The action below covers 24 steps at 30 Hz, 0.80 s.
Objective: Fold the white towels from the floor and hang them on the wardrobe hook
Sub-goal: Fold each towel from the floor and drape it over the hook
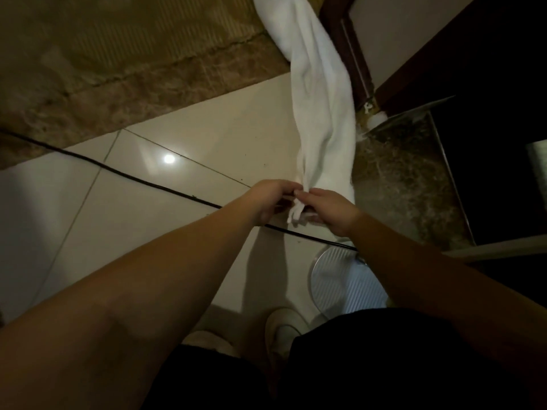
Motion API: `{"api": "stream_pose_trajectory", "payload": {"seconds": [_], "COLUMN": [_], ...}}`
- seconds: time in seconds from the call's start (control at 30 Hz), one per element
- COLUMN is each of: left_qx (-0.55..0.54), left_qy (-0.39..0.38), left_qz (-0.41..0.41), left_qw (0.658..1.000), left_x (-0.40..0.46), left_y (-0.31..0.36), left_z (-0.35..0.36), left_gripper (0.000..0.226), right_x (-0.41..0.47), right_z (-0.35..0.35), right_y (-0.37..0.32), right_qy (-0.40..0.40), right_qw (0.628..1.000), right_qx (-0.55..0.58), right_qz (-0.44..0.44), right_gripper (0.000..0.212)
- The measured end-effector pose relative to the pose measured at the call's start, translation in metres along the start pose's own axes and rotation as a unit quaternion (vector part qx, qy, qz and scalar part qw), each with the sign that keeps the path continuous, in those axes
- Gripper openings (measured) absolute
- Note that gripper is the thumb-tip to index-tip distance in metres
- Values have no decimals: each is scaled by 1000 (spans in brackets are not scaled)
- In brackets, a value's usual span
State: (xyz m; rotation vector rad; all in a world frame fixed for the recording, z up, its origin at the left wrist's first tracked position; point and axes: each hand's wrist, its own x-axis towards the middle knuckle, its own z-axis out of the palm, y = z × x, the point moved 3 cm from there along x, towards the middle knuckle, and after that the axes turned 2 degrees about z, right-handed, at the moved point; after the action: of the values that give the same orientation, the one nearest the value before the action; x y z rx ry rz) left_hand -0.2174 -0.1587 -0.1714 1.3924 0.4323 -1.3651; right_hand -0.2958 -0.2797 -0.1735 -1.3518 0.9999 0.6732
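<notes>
Towel: white towel (321,108) runs lengthwise straight away from both hands.
Hands: left hand (268,199) and right hand (328,210), side by side, apparently pinch its near end.

Glossy cream floor tiles (189,149) fill the middle of the room, and a round lamp glare (169,158) shines on them. Beyond the glare lies a band of brown marble (142,93), then a tan ribbed carpet (118,34). A black cable (124,175) crosses the tiles just nearer than the glare. Far right of the glare stands a dark wooden frame (352,63) beside a pale wall (399,34). A white ribbed disc (343,279) sits on the tiles, near and right.
</notes>
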Motion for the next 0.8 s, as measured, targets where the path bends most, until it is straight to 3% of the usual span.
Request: {"api": "stream_pose_trajectory", "payload": {"seconds": [0.07,0.17,0.3,0.47,0.6,0.7,0.8], "left_qx": [-16,-20,-24,-101,-152,-228,-321], "left_qy": [-12,-6,12,52,108,138,144], "left_qz": [27,78,112,94,91,116,133], "left_qw": [999,997,993,989,978,957,927], "left_x": [-4,-18,-50,-109,-175,-238,-306], "left_y": [3,10,20,42,71,105,138], "left_z": [-3,-7,-6,-8,-13,-22,-36], "left_gripper": [31,24,37,15,14,21,25], "right_x": [-4,-14,-45,-101,-159,-206,-260], "right_z": [2,4,9,17,32,38,45], "right_y": [-8,-19,-45,-98,-139,-178,-222], "right_qy": [15,10,0,14,6,30,58], "right_qw": [999,995,994,991,989,990,990], "right_qx": [48,96,110,126,139,107,-15], "right_qz": [-18,-25,-22,-51,-57,-89,-129], "right_gripper": [13,26,28,36,34,36,35]}}
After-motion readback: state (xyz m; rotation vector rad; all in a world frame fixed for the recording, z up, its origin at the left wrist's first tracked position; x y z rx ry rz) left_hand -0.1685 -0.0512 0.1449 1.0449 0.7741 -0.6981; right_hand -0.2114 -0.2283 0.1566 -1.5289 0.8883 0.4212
